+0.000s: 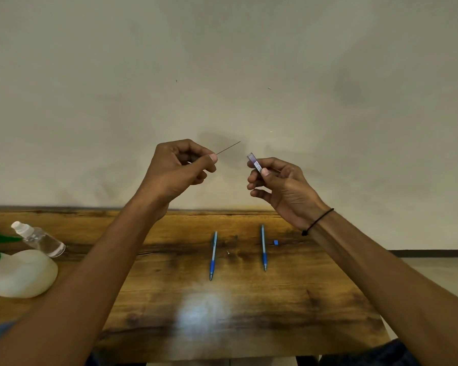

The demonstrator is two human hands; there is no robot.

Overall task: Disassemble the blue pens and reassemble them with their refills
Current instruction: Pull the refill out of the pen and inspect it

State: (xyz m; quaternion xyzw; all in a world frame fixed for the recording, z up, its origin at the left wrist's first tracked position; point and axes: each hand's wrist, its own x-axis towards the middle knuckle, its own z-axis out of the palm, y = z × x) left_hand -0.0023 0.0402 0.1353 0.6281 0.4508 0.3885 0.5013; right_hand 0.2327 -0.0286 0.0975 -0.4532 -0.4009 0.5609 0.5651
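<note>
Both hands are raised in front of the wall, well above the wooden table [328, 299]. The left hand [177, 173] pinches a hair-thin dark refill [229, 147] between thumb and forefinger, the other fingers curled in. The right hand [278, 180] has its fingers wrapped around a small clear tube with a purplish end [253, 161], thumb pressed on its side.

The refill looks nearly weightless but brittle; I would guess it snaps under any sideways load, so it wants holding close to the working end, as the hand has it, with only light pressure. Its long axis runs up and to the right from the left hand's fingertips, the free tip aimed toward the tube yet apart from it. The tube tilts up and to the left, its open-looking end facing the refill. It seems rigid and smooth, easy to let slip.

Down on the table, two blue pens [213, 256] [263, 248] lie side by side near the far edge, tips pointing toward the person. A tiny blue cap [276, 242] sits just right of the right-hand pen, and a small metal piece [228, 252] lies between the two. A spray bottle [24, 273] and a clear bottle [41, 240] lie at the table's left end.
</note>
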